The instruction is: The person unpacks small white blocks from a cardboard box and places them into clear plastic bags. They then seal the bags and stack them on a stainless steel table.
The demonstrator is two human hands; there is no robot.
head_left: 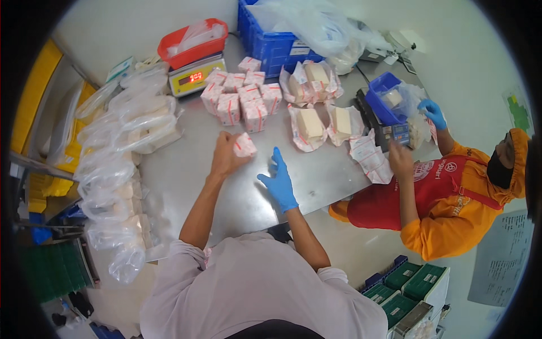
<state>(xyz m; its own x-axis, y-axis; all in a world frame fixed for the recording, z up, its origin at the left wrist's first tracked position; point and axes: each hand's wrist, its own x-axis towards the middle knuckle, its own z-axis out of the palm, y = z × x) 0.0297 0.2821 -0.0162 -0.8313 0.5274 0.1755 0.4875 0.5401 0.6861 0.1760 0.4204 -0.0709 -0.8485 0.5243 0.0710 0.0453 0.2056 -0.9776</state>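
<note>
Held in my bare left hand (224,153) is a small wrapped block (244,146) in white paper with red marks. My right hand (278,179), in a blue glove, hovers over the metal table (186,189) with its fingers apart and nothing in it. Just beyond my hands stands a cluster of similar wrapped blocks (228,108), some stacked. To their right, pale bare blocks (310,125) sit on opened sheets of the same printed paper. A few printed wrappers (370,157) lie flat near the table's right part.
Bagged pale blocks (116,164) line the left side. A yellow scale (195,74) carries a red basket (192,42); behind stands a blue crate (276,48). At right, a co-worker (446,192) in orange works by a blue basket (384,99) on another scale. Green-topped crates (403,288) stand lower right.
</note>
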